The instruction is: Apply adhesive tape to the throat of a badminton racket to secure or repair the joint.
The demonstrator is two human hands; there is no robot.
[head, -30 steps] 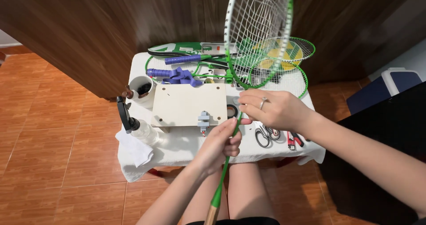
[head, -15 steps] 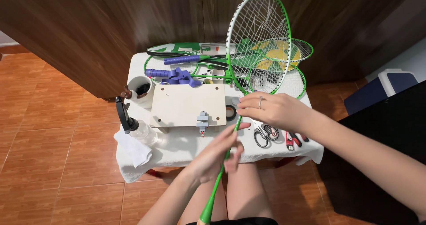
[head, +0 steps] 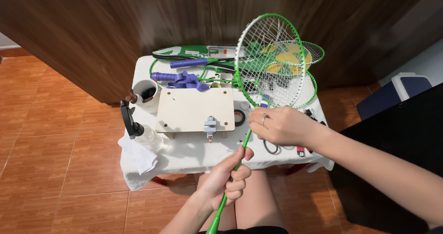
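— Room to move?
— Small table (head: 184,155) under a white cloth (head: 138,169), packed almost to every edge. Brown wood wall (head: 92,40) right behind at 12 o'clock. Open orange tile floor (head: 50,160) at 9 o'clock. Dark cabinet (head: 397,151) close in at 3 o'clock, with a blue and white box (head: 406,88) past it.

— Where is the racket?
— Green badminton racket (head: 270,61) held up over the table, tilted, head at 1 o'clock, handle down at 6 o'clock over the lap. Left hand (head: 226,178) wrapped tight round the thin green shaft, low down. Right hand (head: 281,125), ring on one finger, curled shut where the shaft meets the strung head. Hands near each other, not touching.

— Anything else around?
— Pale wooden board (head: 194,107) in the middle, with a small metal clamp (head: 210,125) at its near edge. White cup (head: 147,95) at 10 o'clock of the board. Clear bottle with a black handle (head: 138,132) lying at 9 o'clock. Roll of black tape (head: 239,117) just beside the board at 3 o'clock. More green rackets (head: 184,54) stacked at the back, purple grip tape (head: 182,79) on them, a round yellow patch (head: 284,58) behind the strings. Scissors (head: 271,147) partly hidden under the right hand. Labels too small to tell.
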